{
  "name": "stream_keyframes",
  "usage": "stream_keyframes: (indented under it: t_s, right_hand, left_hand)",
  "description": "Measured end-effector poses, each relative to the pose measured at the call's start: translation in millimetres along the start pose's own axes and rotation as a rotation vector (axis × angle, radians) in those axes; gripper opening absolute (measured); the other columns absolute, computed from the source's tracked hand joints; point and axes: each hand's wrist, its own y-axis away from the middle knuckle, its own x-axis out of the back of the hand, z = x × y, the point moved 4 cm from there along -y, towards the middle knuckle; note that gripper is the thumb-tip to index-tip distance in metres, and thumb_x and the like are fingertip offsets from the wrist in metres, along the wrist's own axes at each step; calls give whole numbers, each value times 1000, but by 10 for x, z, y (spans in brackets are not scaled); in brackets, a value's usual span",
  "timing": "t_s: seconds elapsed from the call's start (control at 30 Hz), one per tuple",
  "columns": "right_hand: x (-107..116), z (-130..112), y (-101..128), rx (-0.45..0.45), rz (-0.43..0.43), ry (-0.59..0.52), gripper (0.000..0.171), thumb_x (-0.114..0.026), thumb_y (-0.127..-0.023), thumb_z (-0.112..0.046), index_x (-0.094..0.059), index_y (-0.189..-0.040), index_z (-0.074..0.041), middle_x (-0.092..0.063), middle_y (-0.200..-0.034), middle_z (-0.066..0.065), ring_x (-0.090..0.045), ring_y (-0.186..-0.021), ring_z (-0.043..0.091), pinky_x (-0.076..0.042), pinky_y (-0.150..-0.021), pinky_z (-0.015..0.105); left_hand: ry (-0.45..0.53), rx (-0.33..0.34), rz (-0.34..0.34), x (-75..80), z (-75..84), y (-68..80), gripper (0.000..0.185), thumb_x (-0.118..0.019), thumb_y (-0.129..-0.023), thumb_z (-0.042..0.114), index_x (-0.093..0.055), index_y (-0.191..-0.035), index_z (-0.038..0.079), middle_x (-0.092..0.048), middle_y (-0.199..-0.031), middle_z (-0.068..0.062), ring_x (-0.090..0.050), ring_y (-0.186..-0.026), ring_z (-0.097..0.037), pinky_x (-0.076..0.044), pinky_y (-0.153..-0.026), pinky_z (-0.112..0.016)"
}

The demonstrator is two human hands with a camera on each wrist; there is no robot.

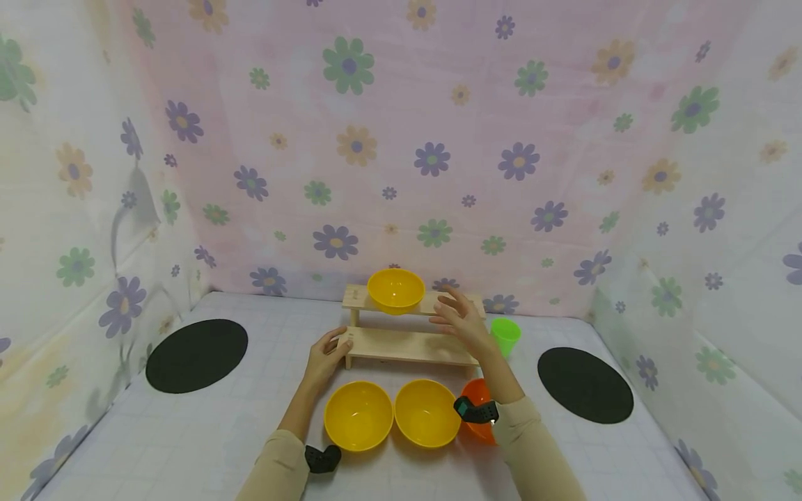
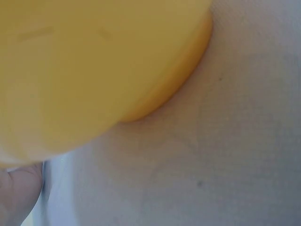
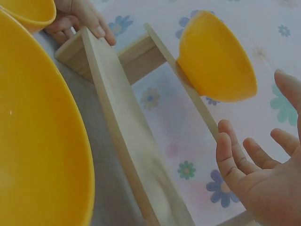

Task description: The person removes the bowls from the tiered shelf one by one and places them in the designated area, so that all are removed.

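Note:
A two-tier wooden stand [image 1: 407, 346] stands in the middle of the table, with a yellow bowl [image 1: 396, 292] upright on its top tier. My left hand [image 1: 326, 356] grips the left end of the lower tier; the right wrist view shows its fingers [image 3: 98, 31] over the corner of the board. Beside that top bowl, to its right, my right hand [image 1: 464, 325] hovers with fingers spread and holds nothing. In front of the stand sit two more upright yellow bowls, a left one [image 1: 358, 417] and a right one [image 1: 428, 414], rims side by side.
An orange bowl [image 1: 476, 391] is partly hidden under my right wrist. A bright green cup [image 1: 505, 335] stands at the stand's right end. Black oval mats lie at the left [image 1: 197, 356] and right [image 1: 585, 385]. Flowered cloth walls [image 1: 432, 229] enclose the table's back and sides.

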Motion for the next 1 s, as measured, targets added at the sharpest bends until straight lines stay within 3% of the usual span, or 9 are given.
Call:
stream_keyframes:
  t_s: [0.23,0.47,0.7,0.83,1.0]
  right_hand:
    - [-183,6,-80,-11,-19,-37,71,-55,-96,-25,-13,-152,-12,-27,-149,21,-57,-110,42,-40,-98,55]
    - [-316,35,-154,-37,-31,-103,73,-54,-97,-27,-8,-152,-10,-24,-150,22,-57,-108,44,-46,-93,47]
    - [-403,59,-218,-66,4,-189,72,-53,-96,-32,-12,-152,-15,-29,-149,19,-66,-97,29,-47,-93,45]
    - [-457,43,-245,-41,4,-216,67,-52,-97,-31,-17,-151,-16,-41,-140,21,-68,-90,23,-48,-93,46]
    - [-529,22,-270,-31,30,-250,62,-51,-98,-31,-22,-150,-14,-52,-123,22,-67,-83,19,-50,-90,44]
  left_hand:
    - [-9,5,6,-3,-16,-21,49,-62,-91,14,-47,-135,1,-51,-131,-26,-52,-118,-35,-45,-98,-37]
    - [3,13,-4,3,-15,-18,49,-62,-91,12,-45,-137,0,-49,-132,-27,-51,-119,-36,-44,-99,-38]
    - [13,22,-32,-17,218,91,47,-59,-92,6,-44,-135,-4,-48,-131,-31,-50,-118,-41,-44,-99,-41]
    - [-6,6,-31,-27,289,133,47,-59,-92,7,-44,-135,-6,-49,-129,-32,-52,-116,-38,-48,-95,-35]
    - [1,3,-23,-26,271,135,48,-59,-91,7,-44,-135,-7,-50,-128,-32,-53,-115,-37,-49,-92,-30]
